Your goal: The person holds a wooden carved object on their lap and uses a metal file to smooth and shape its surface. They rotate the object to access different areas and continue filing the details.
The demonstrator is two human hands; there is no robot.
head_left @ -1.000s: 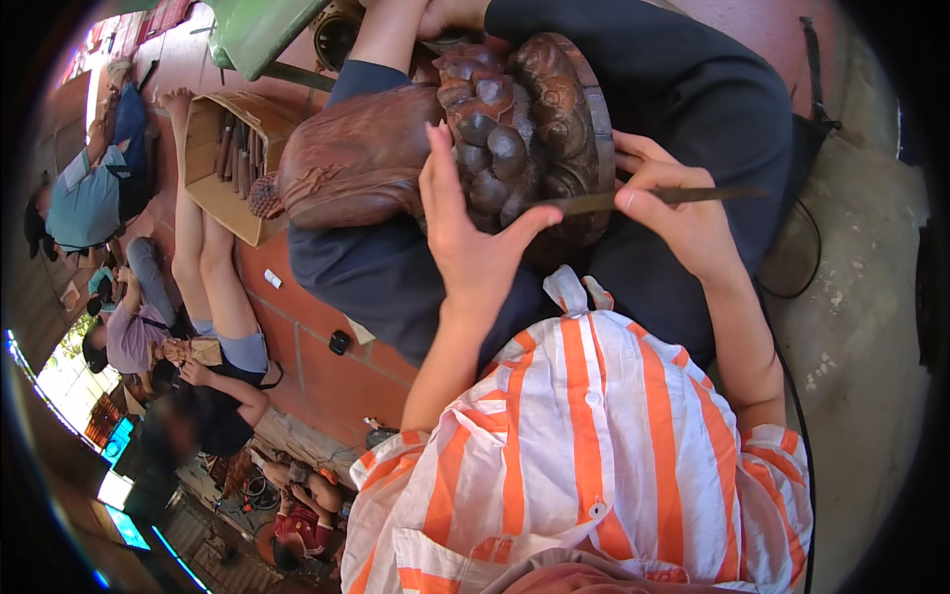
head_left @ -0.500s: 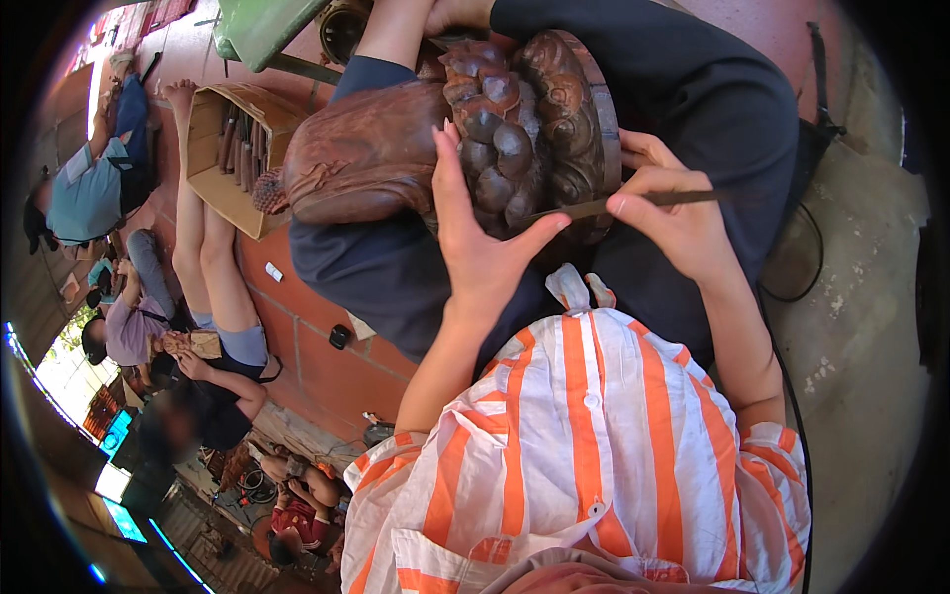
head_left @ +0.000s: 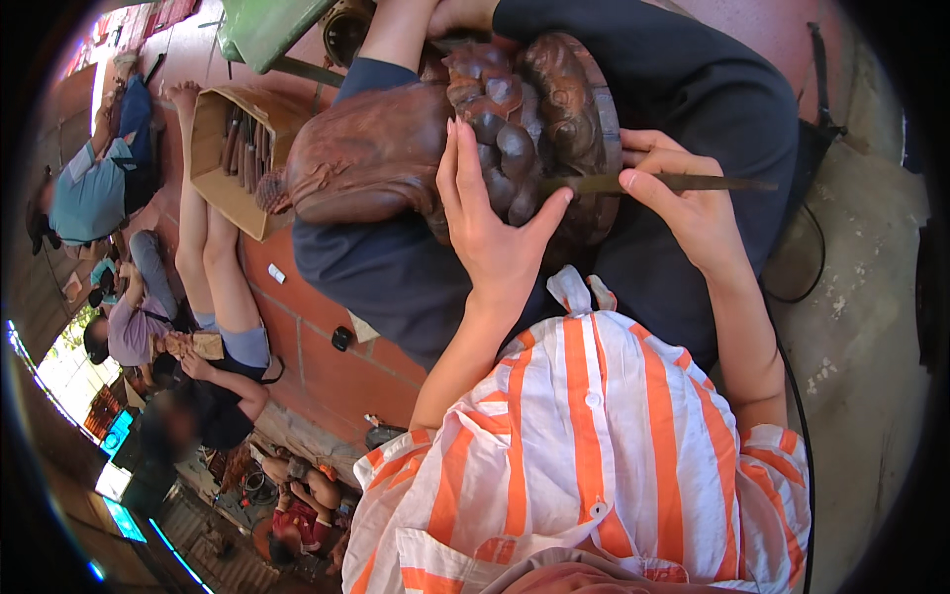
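A dark brown wood carving (head_left: 366, 148) lies on its side across my lap, with rounded, bulging shapes near its round base. My right hand (head_left: 696, 203) is closed around a thin, flat, file-like strip (head_left: 730, 183) between thumb and fingers. The strip's left part reaches over the carving close to its base. My left hand (head_left: 500, 247) rests against the carving with its fingers stretched out and apart. Its thumb touches the strip's left end. Where exactly that end meets the wood is hard to make out.
An open cardboard box (head_left: 220, 191) of wooden-handled tools stands left of the carving. A green plastic stool or chair (head_left: 265, 30) is at the top. A small black object (head_left: 341, 339) and a white one (head_left: 276, 273) lie on the tiles. Several people sit at the left.
The strip and my right hand have shifted to the right, so more of it sticks out past my hand. My left fingers have come closer together and lie further over the carving.
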